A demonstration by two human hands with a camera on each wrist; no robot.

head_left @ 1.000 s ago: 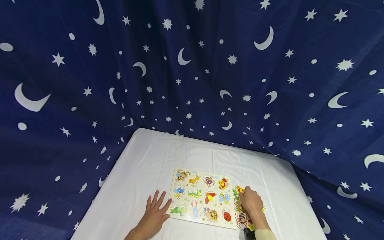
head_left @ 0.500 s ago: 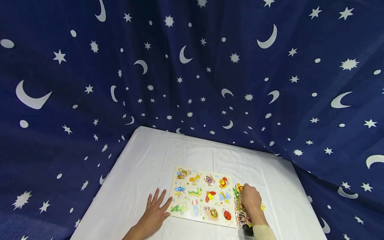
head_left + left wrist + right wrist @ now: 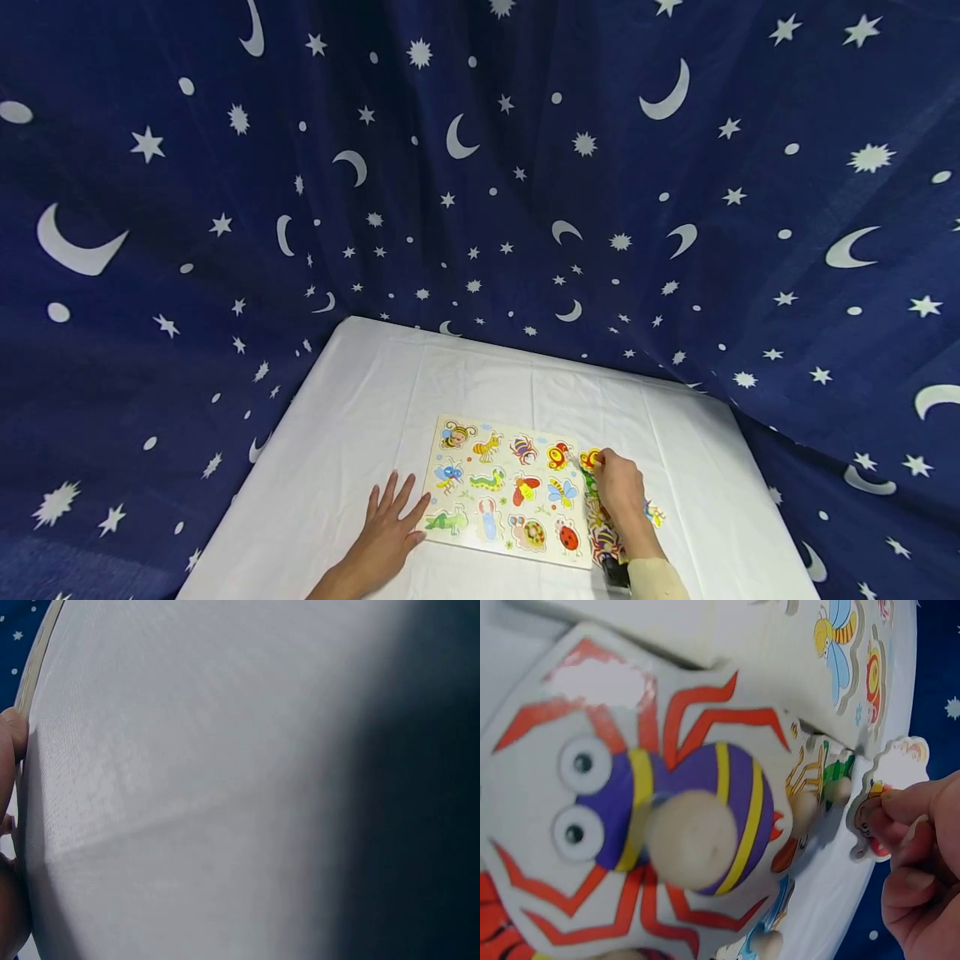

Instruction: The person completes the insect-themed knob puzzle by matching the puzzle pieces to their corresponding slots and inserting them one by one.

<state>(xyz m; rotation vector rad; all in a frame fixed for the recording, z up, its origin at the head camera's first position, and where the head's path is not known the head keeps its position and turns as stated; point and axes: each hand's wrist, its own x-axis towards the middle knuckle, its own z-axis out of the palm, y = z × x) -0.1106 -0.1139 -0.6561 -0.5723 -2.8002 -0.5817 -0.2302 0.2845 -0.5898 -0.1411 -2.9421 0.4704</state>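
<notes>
My right hand (image 3: pixel 621 487) pinches a red-and-yellow insect puzzle piece (image 3: pixel 589 459) just beyond the board's upper right side. In the right wrist view, thumb and fingers grip this piece (image 3: pixel 900 769) around its middle, hiding part of its picture. The puzzle board (image 3: pixel 502 557) lies flat on the table, printed with rows of insects. At its lower left edge my left hand (image 3: pixel 382 529) rests with fingers spread, fingertips by the edge. Close under my right wrist sits a purple-and-yellow spider piece (image 3: pixel 739 776) with a round wooden knob.
More knobbed insect pieces are heaped along the board's right side, among them a green one (image 3: pixel 837 776). A yellow piece (image 3: pixel 655 513) lies right of my right hand. White cloth (image 3: pixel 375 392) covers the table, and dark blue star-and-moon curtains (image 3: pixel 420 208) surround it.
My right hand has moved up and slightly left from the heap, bringing the red-and-yellow piece with it. My left hand stays at the board's edge.
</notes>
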